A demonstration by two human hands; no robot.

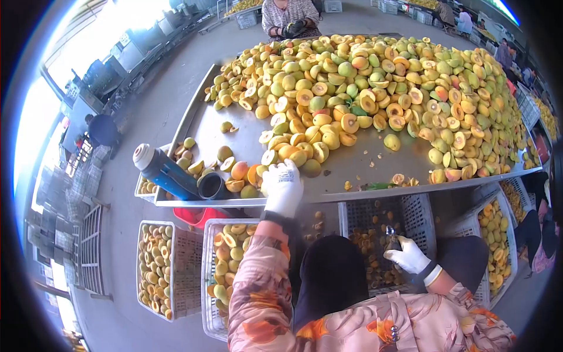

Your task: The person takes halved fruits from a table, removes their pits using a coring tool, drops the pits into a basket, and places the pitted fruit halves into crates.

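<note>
White gloves cover both hands. My left hand (284, 186) reaches over the near edge of the metal table (352, 170), its fingers at the front of a heap of halved yellow-green fruit (316, 126); whether they grip a piece is hidden by the glove. Lower right, my right hand (408, 256) is closed around a small shiny metal tool (392, 232). That tool is above a crate (433, 226) holding dark pits and scraps, between my knees.
On the table's left corner stand a blue bottle (170, 170) and a dark cup (212, 186). Fruit-filled crates (206, 276) flank my legs, with a red container (202, 217) under the table edge. Across the table sits a person with dark gloves (293, 28).
</note>
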